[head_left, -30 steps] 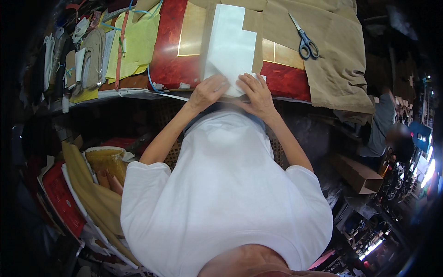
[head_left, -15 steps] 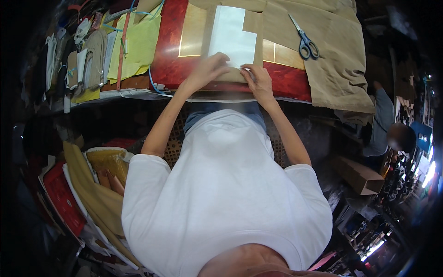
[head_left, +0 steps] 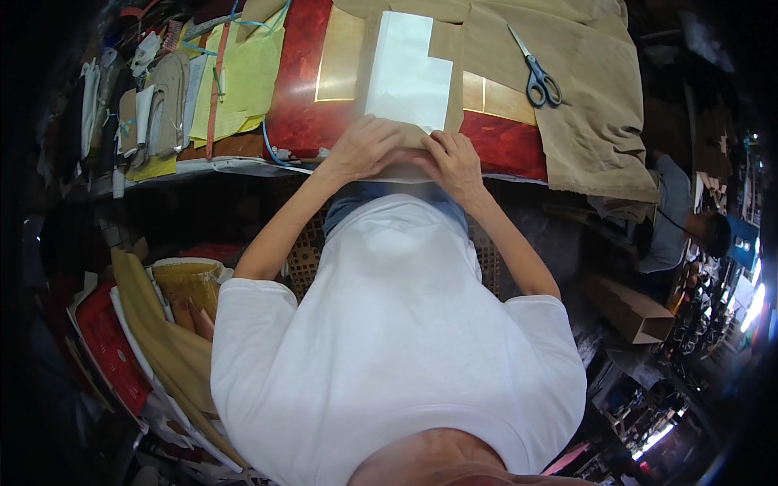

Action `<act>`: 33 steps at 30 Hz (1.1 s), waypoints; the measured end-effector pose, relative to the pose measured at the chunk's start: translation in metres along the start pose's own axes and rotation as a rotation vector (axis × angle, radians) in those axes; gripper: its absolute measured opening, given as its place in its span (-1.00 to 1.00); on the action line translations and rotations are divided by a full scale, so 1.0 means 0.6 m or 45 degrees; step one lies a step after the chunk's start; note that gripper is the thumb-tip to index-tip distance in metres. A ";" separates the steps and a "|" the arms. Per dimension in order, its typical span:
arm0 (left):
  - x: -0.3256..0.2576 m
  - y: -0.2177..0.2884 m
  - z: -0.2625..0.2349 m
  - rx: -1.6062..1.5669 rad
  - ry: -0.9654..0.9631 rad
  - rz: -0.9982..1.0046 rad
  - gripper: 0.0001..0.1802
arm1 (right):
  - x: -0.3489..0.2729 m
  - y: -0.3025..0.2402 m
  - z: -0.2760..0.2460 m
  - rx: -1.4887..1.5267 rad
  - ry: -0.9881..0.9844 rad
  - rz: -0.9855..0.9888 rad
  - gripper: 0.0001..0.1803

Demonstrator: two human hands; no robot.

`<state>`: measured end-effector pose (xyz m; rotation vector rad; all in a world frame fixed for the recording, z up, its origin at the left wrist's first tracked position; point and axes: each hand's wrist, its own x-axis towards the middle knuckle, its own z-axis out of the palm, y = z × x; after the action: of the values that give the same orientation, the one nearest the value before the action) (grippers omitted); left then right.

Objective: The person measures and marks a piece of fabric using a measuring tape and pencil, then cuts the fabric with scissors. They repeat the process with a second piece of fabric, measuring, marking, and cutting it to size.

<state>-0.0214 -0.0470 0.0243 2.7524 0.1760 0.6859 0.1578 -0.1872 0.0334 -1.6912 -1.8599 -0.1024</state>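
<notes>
A white sheet of paper point(head_left: 405, 73) lies on a brown paper piece point(head_left: 450, 49) at the near edge of a red table point(head_left: 300, 113). My left hand point(head_left: 366, 148) presses flat on the near edge of the brown paper, fingers spread. Beside it, my right hand point(head_left: 455, 162) presses down on the same edge, fingers bent over a fold. Both hands touch the paper and nearly touch each other.
Scissors point(head_left: 536, 74) with dark handles lie on a large tan sheet point(head_left: 592, 121) at the right. Yellow paper sheets point(head_left: 243, 73) and stacked tools lie at the left. Rolled brown paper and red sheets point(head_left: 162, 340) stand on the floor at my left. Another person point(head_left: 681, 219) sits at the right.
The white sheet has been laid further onto the table and a brown flap now covers its right corner. Both hands have slid down to the paper's near edge.
</notes>
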 end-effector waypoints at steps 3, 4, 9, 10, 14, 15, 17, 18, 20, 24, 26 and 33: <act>-0.003 -0.007 0.009 0.000 0.110 0.031 -0.76 | -0.001 0.004 0.000 -0.006 0.029 0.004 -0.79; -0.002 -0.011 0.011 -0.005 0.163 0.051 -0.76 | 0.003 0.010 0.002 0.012 0.010 0.020 -0.80; 0.019 -0.038 0.011 -0.481 -0.027 -0.350 -0.86 | 0.027 0.038 0.010 0.105 0.029 0.041 -0.85; 0.025 -0.045 0.009 -0.632 -0.054 -0.441 -0.89 | 0.029 0.041 0.008 0.118 0.016 0.016 -0.86; 0.048 -0.071 0.003 -0.736 -0.127 -0.409 -0.90 | 0.047 0.051 0.007 0.161 -0.114 0.108 -0.86; 0.050 -0.072 0.003 -0.768 -0.140 -0.424 -0.89 | 0.053 0.055 0.010 0.187 -0.120 0.107 -0.87; 0.051 -0.069 0.002 -0.791 -0.195 -0.502 -0.88 | 0.065 0.063 0.016 0.238 -0.130 0.119 -0.87; 0.050 -0.065 0.001 -0.550 -0.104 -0.344 -0.88 | 0.068 0.065 0.019 0.261 -0.136 0.123 -0.87; 0.042 -0.052 0.002 -0.069 -0.010 -0.115 -0.87 | 0.071 0.069 0.023 0.305 -0.149 0.149 -0.86; 0.024 -0.032 0.006 -0.016 0.009 -0.116 -0.77 | 0.073 0.067 0.022 0.071 -0.093 -0.037 -0.86; 0.024 -0.039 0.005 -0.089 0.000 -0.118 -0.76 | 0.066 0.057 0.019 0.023 -0.266 0.017 -0.85; 0.068 -0.087 -0.001 -0.524 -0.188 -0.494 -0.80 | 0.080 0.069 0.031 0.127 -0.135 0.066 -0.85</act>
<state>0.0119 0.0104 0.0265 2.2708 0.4642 0.3633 0.1891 -0.1292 0.0276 -1.7034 -1.8632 0.1015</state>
